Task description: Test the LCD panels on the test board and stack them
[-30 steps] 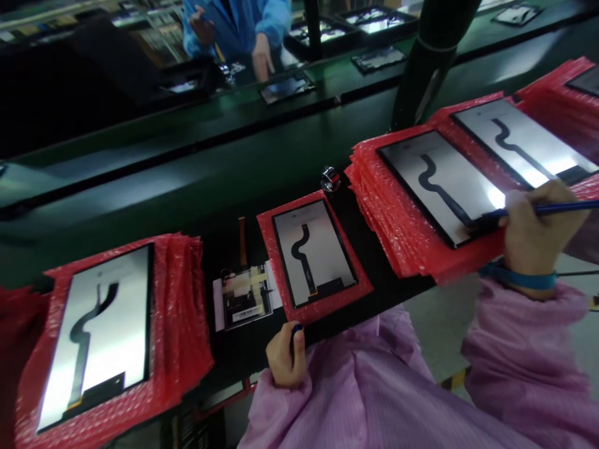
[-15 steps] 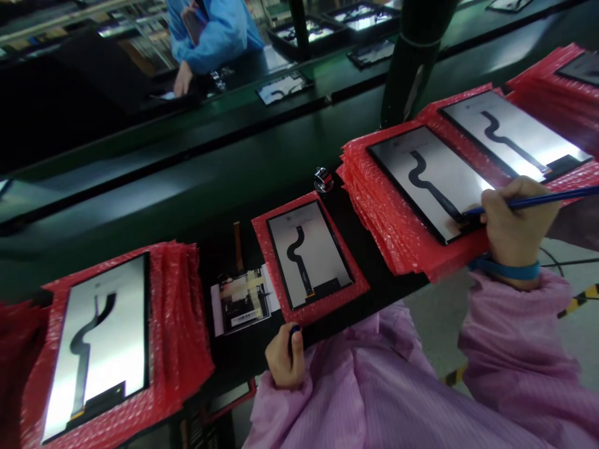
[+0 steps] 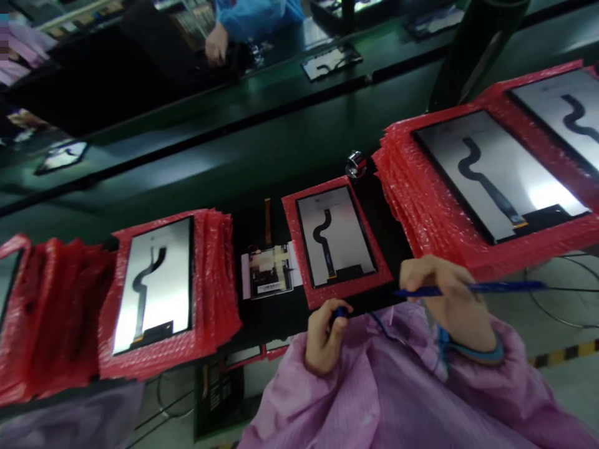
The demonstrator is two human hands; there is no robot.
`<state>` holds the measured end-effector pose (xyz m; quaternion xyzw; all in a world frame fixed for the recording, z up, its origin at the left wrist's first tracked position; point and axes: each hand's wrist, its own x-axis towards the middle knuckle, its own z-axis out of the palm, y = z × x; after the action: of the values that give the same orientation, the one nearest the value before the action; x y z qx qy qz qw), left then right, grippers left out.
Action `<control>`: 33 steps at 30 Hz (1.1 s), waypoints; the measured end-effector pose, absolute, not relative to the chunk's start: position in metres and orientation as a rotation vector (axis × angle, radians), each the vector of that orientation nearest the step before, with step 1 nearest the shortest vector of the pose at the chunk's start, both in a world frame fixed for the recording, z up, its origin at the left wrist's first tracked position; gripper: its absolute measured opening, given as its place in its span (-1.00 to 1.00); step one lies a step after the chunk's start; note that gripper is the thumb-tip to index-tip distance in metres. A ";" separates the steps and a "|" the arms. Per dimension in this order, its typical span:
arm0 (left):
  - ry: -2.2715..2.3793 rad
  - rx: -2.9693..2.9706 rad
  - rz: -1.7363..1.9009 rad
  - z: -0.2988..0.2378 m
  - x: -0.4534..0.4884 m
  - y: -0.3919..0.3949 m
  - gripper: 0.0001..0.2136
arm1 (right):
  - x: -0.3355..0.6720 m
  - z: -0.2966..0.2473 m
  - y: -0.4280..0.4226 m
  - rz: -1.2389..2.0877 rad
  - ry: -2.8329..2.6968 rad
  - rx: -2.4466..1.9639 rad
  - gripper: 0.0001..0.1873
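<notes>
My right hand [image 3: 456, 305], with a blue band [image 3: 477, 355] at the wrist, holds a slim blue pen-like tool [image 3: 508, 287] almost level, its tip pointing left. My left hand [image 3: 322, 340] is closed round a small dark-blue piece, like a pen cap [image 3: 340, 311]; only its end shows. Just beyond the hands, a display panel [image 3: 334, 234] with a black ribbon cable lies on a red bubble-wrap bag [image 3: 299, 249]. A larger panel [image 3: 498, 174] rests on a stack of red bags [image 3: 407, 199] up and right of my right hand.
At left, another panel [image 3: 156, 284] sits on red bags [image 3: 215, 274]. A small circuit assembly [image 3: 270, 269] and an orange flex strip [image 3: 267, 221] lie between. A metal knob [image 3: 356, 164] stands behind. A dark post [image 3: 472, 56] rises at the back. Across the bench, a co-worker's hand [image 3: 217, 45] shows.
My right hand and the blue tool have come off the panel on the right stack and moved left, towards my left hand. My view has shifted left.
</notes>
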<state>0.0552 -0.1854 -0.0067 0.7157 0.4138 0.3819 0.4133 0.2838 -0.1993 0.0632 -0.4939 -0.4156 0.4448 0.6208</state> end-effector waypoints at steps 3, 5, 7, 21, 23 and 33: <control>0.876 1.759 0.892 0.003 0.068 -0.181 -0.55 | 0.254 0.051 -0.192 1.283 -0.894 -1.082 -0.48; 0.806 1.756 0.867 0.005 0.070 -0.180 -0.56 | 0.245 0.047 -0.186 1.339 -0.909 -1.111 -0.45; 0.779 1.755 0.855 0.004 0.068 -0.181 -0.55 | 0.242 0.047 -0.182 1.373 -0.965 -1.160 -0.43; 0.761 1.478 0.716 0.013 0.063 -0.172 -0.42 | 0.224 0.047 -0.174 1.253 -1.494 -1.128 -0.62; 0.709 1.466 0.674 0.021 0.062 -0.165 -0.43 | 0.220 0.047 -0.171 1.262 -1.539 -1.070 -0.62; 0.940 1.766 0.760 0.035 0.054 -0.119 -0.53 | 0.234 0.071 -0.113 0.989 -1.486 -1.276 -0.79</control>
<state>0.0539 -0.1193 0.0354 0.7240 0.3852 0.3115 0.4801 0.2336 -0.1126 0.0708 -0.5176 -0.6027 0.4013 0.4559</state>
